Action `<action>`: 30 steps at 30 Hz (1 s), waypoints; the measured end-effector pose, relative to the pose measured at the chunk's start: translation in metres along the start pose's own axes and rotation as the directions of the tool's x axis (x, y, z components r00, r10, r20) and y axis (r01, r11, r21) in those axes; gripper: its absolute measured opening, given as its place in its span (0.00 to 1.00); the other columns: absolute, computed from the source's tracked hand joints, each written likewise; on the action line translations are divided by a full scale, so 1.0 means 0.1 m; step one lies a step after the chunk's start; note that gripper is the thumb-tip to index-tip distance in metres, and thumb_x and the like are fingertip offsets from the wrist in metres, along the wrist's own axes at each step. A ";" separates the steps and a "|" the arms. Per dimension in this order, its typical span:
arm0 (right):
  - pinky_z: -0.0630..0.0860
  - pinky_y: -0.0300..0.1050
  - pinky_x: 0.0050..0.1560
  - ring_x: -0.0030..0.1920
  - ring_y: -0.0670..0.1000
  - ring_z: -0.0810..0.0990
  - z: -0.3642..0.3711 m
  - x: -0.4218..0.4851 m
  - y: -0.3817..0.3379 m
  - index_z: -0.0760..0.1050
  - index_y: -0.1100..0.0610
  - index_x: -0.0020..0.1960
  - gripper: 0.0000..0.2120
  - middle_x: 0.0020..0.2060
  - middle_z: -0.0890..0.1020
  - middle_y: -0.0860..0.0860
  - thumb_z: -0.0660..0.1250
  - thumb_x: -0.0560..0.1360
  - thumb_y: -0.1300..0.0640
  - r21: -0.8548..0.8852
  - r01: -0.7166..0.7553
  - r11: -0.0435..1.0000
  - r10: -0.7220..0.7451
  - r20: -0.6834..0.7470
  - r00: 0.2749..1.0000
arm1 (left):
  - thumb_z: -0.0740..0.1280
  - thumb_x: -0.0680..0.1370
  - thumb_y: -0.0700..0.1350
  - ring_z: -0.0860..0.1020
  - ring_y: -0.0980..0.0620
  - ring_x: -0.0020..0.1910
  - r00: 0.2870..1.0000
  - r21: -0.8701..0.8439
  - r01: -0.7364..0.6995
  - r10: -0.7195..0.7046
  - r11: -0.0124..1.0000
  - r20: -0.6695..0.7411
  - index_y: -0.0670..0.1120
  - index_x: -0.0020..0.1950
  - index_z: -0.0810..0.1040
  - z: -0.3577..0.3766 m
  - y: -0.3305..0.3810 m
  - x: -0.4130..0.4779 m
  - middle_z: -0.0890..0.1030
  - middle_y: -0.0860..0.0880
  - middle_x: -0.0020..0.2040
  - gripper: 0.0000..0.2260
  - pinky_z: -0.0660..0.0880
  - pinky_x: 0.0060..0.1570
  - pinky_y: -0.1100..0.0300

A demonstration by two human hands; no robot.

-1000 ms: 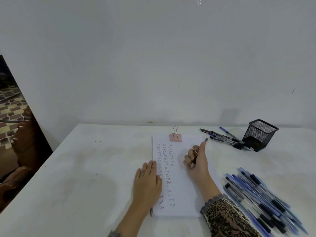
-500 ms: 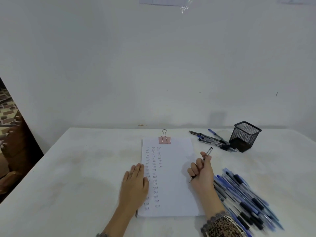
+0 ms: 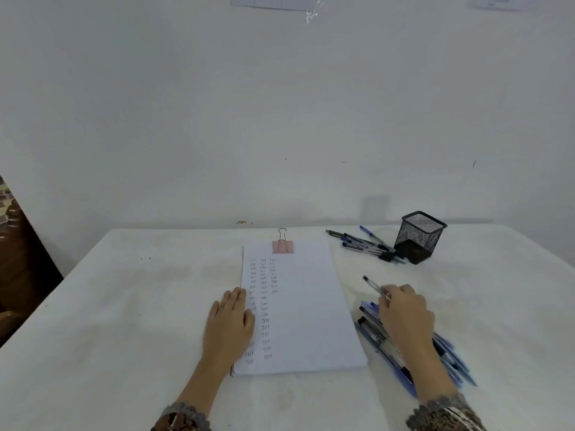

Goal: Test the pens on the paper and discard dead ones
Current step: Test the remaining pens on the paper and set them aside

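A white paper pad [image 3: 308, 309] with columns of small written test marks lies at the table's middle, clipped at the top by a pink binder clip [image 3: 282, 245]. My left hand [image 3: 231, 321] rests flat on the pad's left edge. My right hand [image 3: 404, 312] hovers right of the pad above a heap of several blue and black pens [image 3: 392, 349] and holds a clear pen [image 3: 375, 287] whose dark end points up and left. A second group of several pens [image 3: 364, 244] lies at the back right.
A black mesh pen holder [image 3: 420, 236] stands at the back right beside the far pens. The white table [image 3: 124, 321] meets a white wall behind. A dark opening with brown objects [image 3: 18, 259] lies past the table's left edge.
My right hand has moved off the paper to the right with the pen, over the near pen heap. The camera view has shifted; my left hand stays on the pad.
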State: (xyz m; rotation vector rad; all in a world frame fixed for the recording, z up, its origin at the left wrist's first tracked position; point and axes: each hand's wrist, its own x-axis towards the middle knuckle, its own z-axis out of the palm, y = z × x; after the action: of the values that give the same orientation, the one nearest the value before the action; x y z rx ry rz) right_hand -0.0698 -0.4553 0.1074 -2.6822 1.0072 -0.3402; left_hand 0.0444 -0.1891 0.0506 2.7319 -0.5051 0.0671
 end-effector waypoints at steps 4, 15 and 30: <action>0.69 0.51 0.59 0.59 0.55 0.72 -0.12 -0.01 0.17 0.74 0.47 0.61 0.13 0.57 0.73 0.51 0.57 0.79 0.51 -0.130 -0.048 0.990 0.078 0.239 0.968 | 0.31 0.65 0.59 0.52 0.51 0.75 1.000 -0.021 0.001 -0.001 1.000 -0.012 0.44 0.75 0.54 0.01 -0.01 0.00 0.56 0.49 0.76 0.42 0.48 0.73 0.55; 0.73 0.52 0.56 0.59 0.60 0.72 -0.29 1.31 -0.23 0.74 0.61 0.58 0.14 0.57 0.74 0.58 0.54 0.78 0.62 -0.207 0.047 0.977 -0.026 0.102 0.994 | 0.28 0.63 0.58 0.49 0.52 0.76 1.000 -0.010 0.003 -0.003 1.000 -0.019 0.46 0.76 0.50 0.02 -0.02 0.02 0.52 0.51 0.77 0.43 0.43 0.73 0.59; 0.76 0.45 0.48 0.54 0.57 0.79 0.13 1.99 -0.11 0.73 0.63 0.58 0.12 0.54 0.77 0.58 0.57 0.78 0.63 -0.364 0.090 0.927 -0.044 0.132 0.990 | 0.26 0.62 0.58 0.43 0.56 0.75 1.000 0.011 0.020 -0.020 1.000 0.022 0.49 0.76 0.44 0.01 -0.01 0.07 0.44 0.54 0.77 0.43 0.35 0.67 0.63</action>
State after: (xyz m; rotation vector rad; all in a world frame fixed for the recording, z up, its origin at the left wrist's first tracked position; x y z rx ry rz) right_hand 0.0869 -0.5788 0.1238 -3.0324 1.0317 0.0068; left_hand 0.0511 -0.1908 0.0499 2.7511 -0.4847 0.0341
